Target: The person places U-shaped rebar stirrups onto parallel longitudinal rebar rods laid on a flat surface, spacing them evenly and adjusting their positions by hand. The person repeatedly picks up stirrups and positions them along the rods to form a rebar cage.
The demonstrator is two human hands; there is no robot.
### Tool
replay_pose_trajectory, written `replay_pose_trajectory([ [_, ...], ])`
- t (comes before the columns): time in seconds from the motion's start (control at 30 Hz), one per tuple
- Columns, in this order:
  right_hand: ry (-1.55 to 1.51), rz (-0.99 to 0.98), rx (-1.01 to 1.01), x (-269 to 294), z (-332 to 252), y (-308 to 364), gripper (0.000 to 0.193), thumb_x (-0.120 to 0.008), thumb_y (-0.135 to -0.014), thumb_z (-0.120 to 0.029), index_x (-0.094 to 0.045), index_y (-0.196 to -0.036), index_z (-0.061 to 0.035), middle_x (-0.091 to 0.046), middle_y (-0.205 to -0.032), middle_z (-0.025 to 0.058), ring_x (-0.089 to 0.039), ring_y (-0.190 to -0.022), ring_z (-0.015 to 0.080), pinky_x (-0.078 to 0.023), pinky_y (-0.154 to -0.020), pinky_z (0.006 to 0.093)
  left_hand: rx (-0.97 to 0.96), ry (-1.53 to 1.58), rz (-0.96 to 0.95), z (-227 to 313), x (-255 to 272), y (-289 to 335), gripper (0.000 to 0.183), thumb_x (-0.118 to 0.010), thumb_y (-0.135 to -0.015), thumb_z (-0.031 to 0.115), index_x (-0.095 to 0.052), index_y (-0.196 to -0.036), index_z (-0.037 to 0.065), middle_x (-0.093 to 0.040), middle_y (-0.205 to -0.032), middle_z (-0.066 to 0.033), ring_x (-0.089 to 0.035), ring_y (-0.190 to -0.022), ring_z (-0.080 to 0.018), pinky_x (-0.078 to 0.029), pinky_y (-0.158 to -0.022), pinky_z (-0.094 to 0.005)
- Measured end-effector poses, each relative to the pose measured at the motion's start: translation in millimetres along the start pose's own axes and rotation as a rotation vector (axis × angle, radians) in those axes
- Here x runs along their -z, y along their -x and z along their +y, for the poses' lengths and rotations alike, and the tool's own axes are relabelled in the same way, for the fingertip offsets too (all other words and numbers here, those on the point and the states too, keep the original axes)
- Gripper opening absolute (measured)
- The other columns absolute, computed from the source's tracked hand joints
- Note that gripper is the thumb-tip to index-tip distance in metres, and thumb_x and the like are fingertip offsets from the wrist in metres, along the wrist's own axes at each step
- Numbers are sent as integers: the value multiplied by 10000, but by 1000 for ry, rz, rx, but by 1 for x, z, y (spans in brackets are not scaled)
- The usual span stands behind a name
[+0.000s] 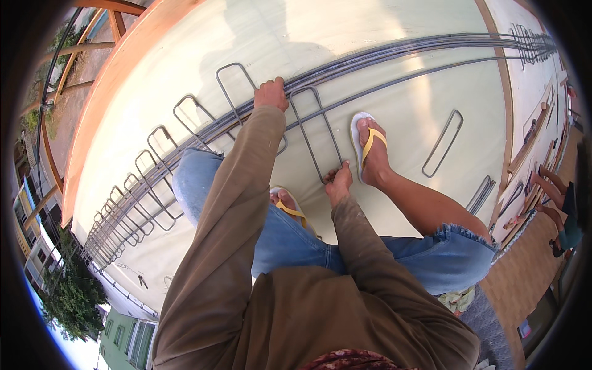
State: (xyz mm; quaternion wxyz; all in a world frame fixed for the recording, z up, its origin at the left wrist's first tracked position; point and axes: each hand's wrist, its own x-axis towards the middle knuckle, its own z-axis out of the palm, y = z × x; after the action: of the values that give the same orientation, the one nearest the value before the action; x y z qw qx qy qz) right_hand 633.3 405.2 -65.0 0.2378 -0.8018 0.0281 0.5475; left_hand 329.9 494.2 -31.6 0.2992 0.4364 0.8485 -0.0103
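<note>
Brown shirt nearest the camera, blue jeans just past it. Rod bundle runs across beyond both feet and serves as the landmark. Left hand is on the rod bundle, fingers curled closed over it; exactly which bars are underneath is hidden. Right hand is on the person's side of the rod bundle, thumb and fingertips almost together, pinching the near end of a wire loop. Key relation: wire loop points from the right hand away toward the rod bundle, long axis roughly square to it, crossing the single rod that lies on the near side of the rod bundle. Loop's far end sits right by the rod bundle, just right of the left hand, so left is nearer that end, right has the near one. More loops stand in a row along the rod bundle, left of the left hand. One loose loop lies apart on the near side of the rod bundle, right of the yellow-strapped sandal, untouched.
</note>
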Motion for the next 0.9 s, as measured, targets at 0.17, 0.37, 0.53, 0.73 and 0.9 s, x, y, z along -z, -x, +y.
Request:
replay_pose_trajectory([
  [0.17, -18, 22, 95, -8, -11, 25, 350, -575, -998, -394, -549, -1044, -48, -503, -780, 38, -452, -575, 167, -333, -477, 329, -7, 37, -17, -1, 4, 0, 369, -732, -773, 115, -588, -1102, 28, -691, -1066, -207, -664, -1060, -384, -549, -902, -478],
  [0.37, -45, -3, 120, -8, -17, 17, 281, -595, -961, -342, -541, -946, -67, -462, -730, 20, -383, -500, 144, -253, -435, 341, -36, 24, -28, -3, 5, 0, 355, -733, -775, 109, -587, -1085, 16, -694, -1014, -220, -668, -1029, -412, -552, -892, -488],
  [0.53, -124, -10, -3, -8, -3, 16, 299, -595, -947, -345, -548, -938, -50, -451, -705, 18, -381, -491, 153, -262, -438, 345, -48, 41, 27, -3, 1, 1, 331, -724, -772, 100, -587, -1062, 14, -690, -995, -220, -670, -1007, -409, -553, -882, -493],
  [0.73, -3, 99, 101, -13, -19, 19, 286, -609, -934, -334, -560, -934, -52, -493, -730, 32, -426, -511, 165, -290, -441, 332, -50, 44, 37, -6, -3, -2, 296, -702, -770, 84, -579, -1028, 4, -683, -983, -229, -670, -991, -416, -549, -865, -501],
  [0.9, -132, 103, 79, -24, -19, 28, 241, -619, -919, -318, -498, -821, -134, -330, -621, -25, -281, -473, 123, -224, -427, 305, -46, 45, 76, -6, -9, -5, 265, -666, -777, 43, -570, -1018, -9, -680, -982, -244, -667, -989, -433, -542, -866, -511],
])
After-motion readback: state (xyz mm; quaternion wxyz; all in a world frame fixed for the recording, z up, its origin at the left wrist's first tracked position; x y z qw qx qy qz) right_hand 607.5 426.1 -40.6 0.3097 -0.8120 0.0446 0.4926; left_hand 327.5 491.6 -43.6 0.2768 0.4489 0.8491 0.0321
